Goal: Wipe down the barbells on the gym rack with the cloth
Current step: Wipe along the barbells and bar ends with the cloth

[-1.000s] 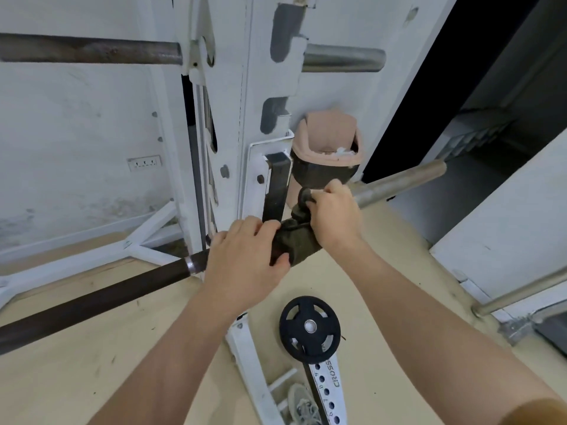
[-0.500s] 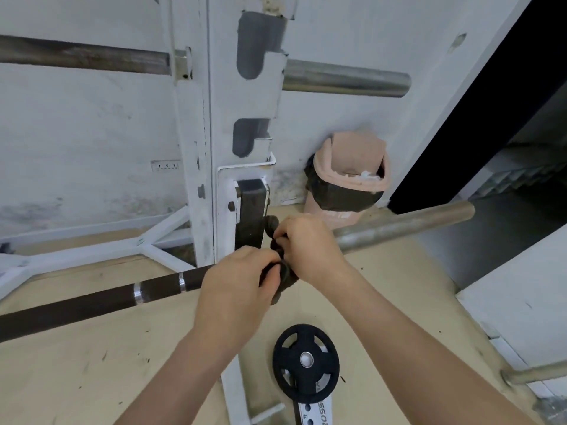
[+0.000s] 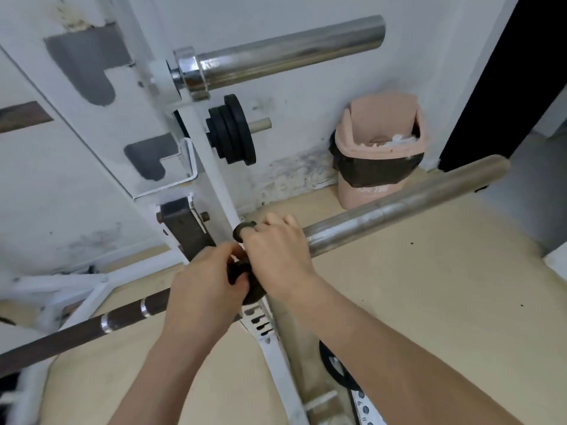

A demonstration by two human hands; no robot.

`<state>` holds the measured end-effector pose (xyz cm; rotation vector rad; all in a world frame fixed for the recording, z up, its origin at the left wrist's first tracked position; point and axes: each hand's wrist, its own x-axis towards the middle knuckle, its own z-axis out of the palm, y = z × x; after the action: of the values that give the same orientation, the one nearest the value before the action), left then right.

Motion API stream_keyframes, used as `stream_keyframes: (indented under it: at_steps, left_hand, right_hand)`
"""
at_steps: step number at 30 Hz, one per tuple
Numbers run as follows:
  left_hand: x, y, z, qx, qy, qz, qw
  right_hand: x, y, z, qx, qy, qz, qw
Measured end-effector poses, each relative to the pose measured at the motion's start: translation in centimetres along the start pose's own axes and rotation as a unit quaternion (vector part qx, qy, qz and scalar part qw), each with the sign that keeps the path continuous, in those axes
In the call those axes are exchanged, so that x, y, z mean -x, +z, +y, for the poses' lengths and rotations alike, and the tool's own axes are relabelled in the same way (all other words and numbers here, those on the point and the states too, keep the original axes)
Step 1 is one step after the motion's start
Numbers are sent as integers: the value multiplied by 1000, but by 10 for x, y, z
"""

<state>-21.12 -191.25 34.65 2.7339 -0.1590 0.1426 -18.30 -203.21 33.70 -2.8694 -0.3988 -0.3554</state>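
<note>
A lower barbell runs across the white rack (image 3: 214, 179), with a dark shaft (image 3: 76, 329) on the left and a dull steel sleeve (image 3: 399, 207) on the right. A dark cloth (image 3: 245, 289) is wrapped around the bar at the collar and mostly hidden by my hands. My left hand (image 3: 202, 289) grips the cloth from the left. My right hand (image 3: 276, 253) holds the cloth over the bar next to the sleeve. A second barbell with a shiny chrome sleeve (image 3: 291, 53) rests higher on the rack.
Black weight plates (image 3: 233, 130) hang on a rack peg. A pink bin (image 3: 380, 148) with a black liner stands by the wall. Another plate (image 3: 337, 369) lies on the tan floor beside a white rack foot (image 3: 276, 363). A dark doorway (image 3: 491, 72) is at right.
The view has swung left and closer to the rack, revealing the weight plates. Both hands stay clamped on the cloth at the collar, bunched closer together than a second ago.
</note>
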Motion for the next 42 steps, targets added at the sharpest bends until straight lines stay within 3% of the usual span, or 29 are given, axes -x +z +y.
stream_keyframes:
  at_steps: [4, 7, 10, 12, 15, 19, 23, 27, 30, 32, 34, 36, 37, 40, 41, 42]
  left_hand:
    - [12, 5, 1, -44, 11, 17, 999]
    - [20, 3, -3, 13, -37, 44, 998]
    - [15, -4, -3, 102, -95, 91, 986]
    - [14, -6, -1, 124, -95, 127, 980]
    - [14, -4, -7, 64, -41, 113, 991]
    - [15, 5, -14, 17, 7, 40, 999]
    - [6, 7, -5, 14, 45, 77, 996]
    - [5, 13, -8, 0, -4, 148, 989]
    - [6, 20, -11, -48, 5, 130, 990]
    - [6, 21, -12, -92, 34, 100, 990]
    - [5, 16, -8, -117, 45, 65, 990]
    - [2, 11, -3, -133, 37, 26, 990]
    - [1, 9, 0, -117, 27, 9, 993]
    - [10, 2, 16, 62, 36, 2, 997]
    - [16, -1, 25, 104, 66, 20, 992]
    - [22, -3, 35, 112, 106, 40, 987]
  right_hand:
    - [13, -3, -7, -27, -56, -64, 996]
    - [23, -22, 6, -65, -58, -88, 992]
    - [7, -28, 5, -106, 8, -30, 994]
    - [-5, -16, -6, -74, 0, -36, 997]
    - [17, 5, -14, -56, -49, -67, 995]
    - [61, 10, 4, -56, -79, 8, 995]
    - [32, 5, 5, -139, -29, 123, 982]
    - [18, 29, -8, -18, -25, 83, 996]
    - [41, 32, 3, -16, -66, 62, 996]
    - [55, 27, 14, -51, -87, 89, 991]
    - [64, 20, 19, -157, -60, 116, 979]
    - [64, 7, 15, -311, 53, 157, 936]
    - [58, 0, 13, -410, 135, 171, 886]
    - [39, -21, 24, -647, 323, 228, 652]
    - [36, -28, 32, -668, 345, 269, 603]
    - [36, -36, 40, -664, 351, 313, 581]
